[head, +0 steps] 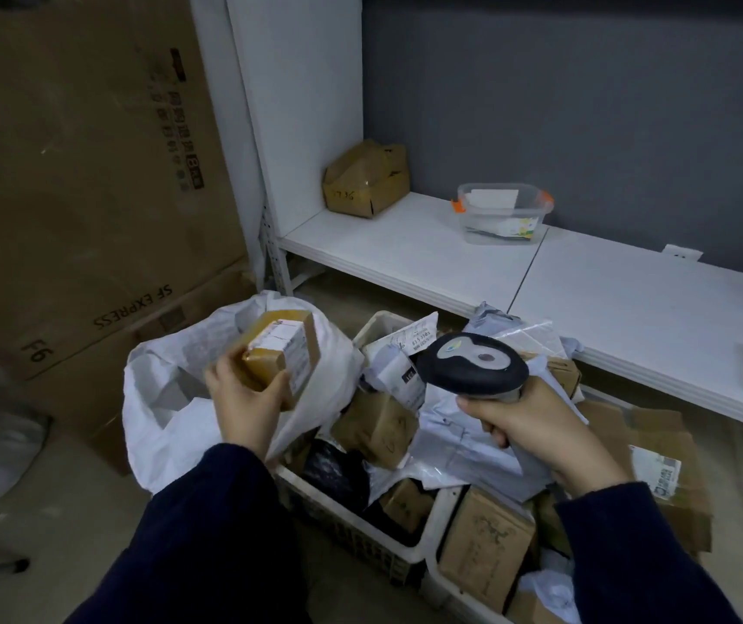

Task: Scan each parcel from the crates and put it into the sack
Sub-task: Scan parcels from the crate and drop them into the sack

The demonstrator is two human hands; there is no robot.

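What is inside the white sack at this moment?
Through the open mouth of the white sack only its pale inner wall shows. The left hand holds a taped brown parcel in front of the opening, so anything lying lower down is hidden.

A parcel sorting room or courier storeroom is being shown. Big cardboard boxes (81, 173), one printed "SF EXPRESS", are being kept stacked along the left side. Plastic crates (342, 522) on the floor are being used to hold heaps of taped boxes (374, 427) and mailing bags (464, 443) with shipping labels. A white woven sack (158, 398) is being kept open beside them, and a handheld scanner (473, 364) is being held above. Plain white shelves (405, 249) are being backed by a grey wall (585, 105).
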